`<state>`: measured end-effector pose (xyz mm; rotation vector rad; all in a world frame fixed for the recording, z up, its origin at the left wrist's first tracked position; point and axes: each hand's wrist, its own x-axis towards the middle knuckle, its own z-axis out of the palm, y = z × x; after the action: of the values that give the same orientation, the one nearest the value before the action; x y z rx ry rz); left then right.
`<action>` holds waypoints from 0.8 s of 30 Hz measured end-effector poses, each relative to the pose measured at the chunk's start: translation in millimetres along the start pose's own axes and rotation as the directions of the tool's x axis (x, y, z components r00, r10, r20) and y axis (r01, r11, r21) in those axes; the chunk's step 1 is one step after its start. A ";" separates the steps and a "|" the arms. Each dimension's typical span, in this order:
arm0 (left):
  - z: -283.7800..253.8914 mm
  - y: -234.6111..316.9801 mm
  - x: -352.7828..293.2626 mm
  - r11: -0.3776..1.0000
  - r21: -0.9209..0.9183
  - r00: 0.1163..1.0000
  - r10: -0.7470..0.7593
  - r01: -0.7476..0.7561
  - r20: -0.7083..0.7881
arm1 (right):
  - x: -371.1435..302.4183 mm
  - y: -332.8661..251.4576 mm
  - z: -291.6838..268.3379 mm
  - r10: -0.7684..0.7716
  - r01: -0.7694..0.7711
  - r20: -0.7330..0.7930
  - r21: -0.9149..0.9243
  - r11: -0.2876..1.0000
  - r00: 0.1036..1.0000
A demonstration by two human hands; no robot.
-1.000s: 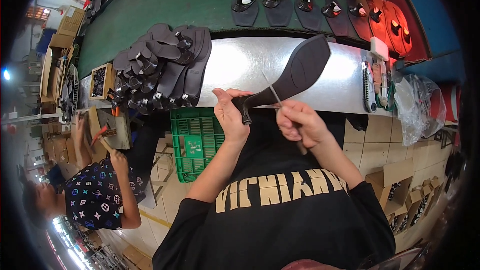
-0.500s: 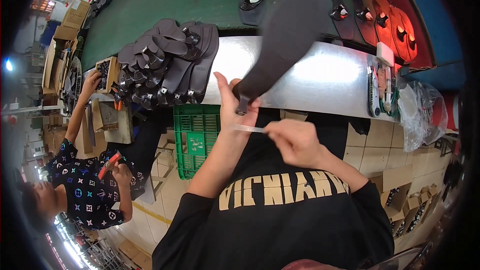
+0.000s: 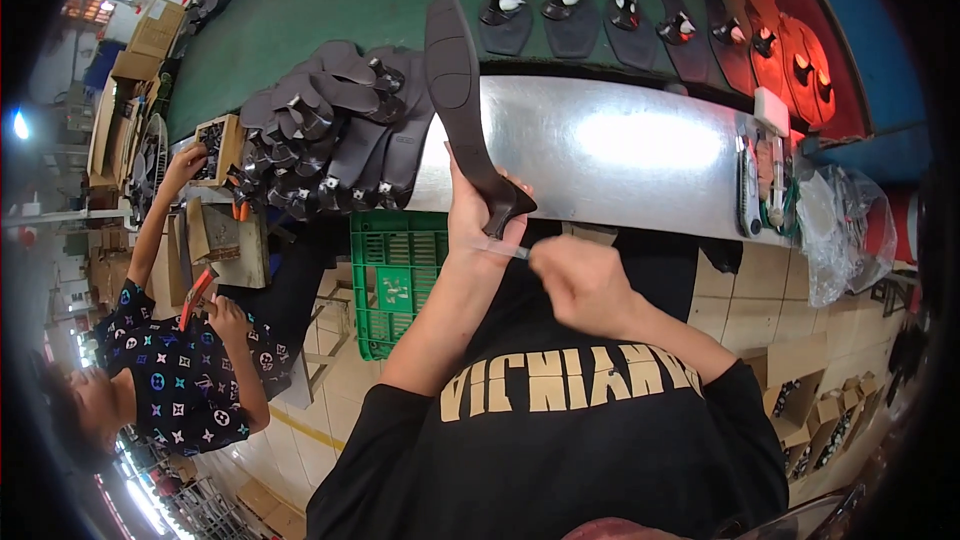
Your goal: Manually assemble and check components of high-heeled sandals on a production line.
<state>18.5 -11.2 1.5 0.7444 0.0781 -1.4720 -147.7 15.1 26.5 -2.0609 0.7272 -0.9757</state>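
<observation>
My left hand (image 3: 468, 208) is closed around the heel end of a dark heeled shoe sole (image 3: 455, 80). The sole stands up from my palm, its ridged underside facing me and its toe pointing away over the metal bench. My right hand (image 3: 588, 278) pinches one end of a thin, whitish translucent strip (image 3: 498, 247). The strip's other end lies against the base of my left palm, just below the heel. Left of the sole rests a pile of similar dark heeled soles (image 3: 330, 130).
A shiny metal ledge (image 3: 640, 155) fronts a green conveyor belt (image 3: 380, 0) with soles in a row under red light. Cutters and a plastic bag (image 3: 845, 230) sit at right. A green crate (image 3: 395, 285) stands below; at left, a co-worker holds a hammer (image 3: 198, 298).
The sole in my left hand has swung from leaning right to nearly upright, and its underside has turned into view. My right hand stays close with the strip. The co-worker's hammer has shifted left.
</observation>
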 end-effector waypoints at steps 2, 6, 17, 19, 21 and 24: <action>8.7 10.9 1.8 0.998 0.045 0.999 0.042 -0.042 -0.009 | -7.8 -7.5 10.2 0.001 -0.008 0.117 0.058 0.998 0.993; 32.5 81.4 2.0 0.977 0.039 0.978 0.209 -0.208 -0.025 | 13.2 -10.4 -7.0 0.173 -0.174 0.015 0.042 0.984 0.985; -66.9 400.9 6.0 0.490 0.759 0.684 0.725 -0.429 -0.081 | -5.6 53.6 -93.9 0.407 -0.431 -0.287 -0.024 0.902 0.867; -74.4 409.3 3.6 0.328 0.942 0.498 0.829 -0.066 -0.254 | -10.0 68.8 -112.5 0.294 -0.399 -0.415 -0.192 0.896 0.861; -80.5 402.5 0.2 -0.077 0.992 0.440 0.890 -0.105 0.116 | -17.9 87.6 -131.7 0.291 -0.444 -0.410 -0.353 0.823 0.865; 8.7 296.6 24.8 -0.331 0.826 0.235 0.851 -0.456 0.470 | -33.6 109.7 -150.2 0.236 -0.479 -0.474 -0.497 0.724 0.848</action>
<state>288.9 -60.1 116.1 1.6387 -0.9973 0.1874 -308.0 -78.9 -7.9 -2.1124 1.7880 -0.9989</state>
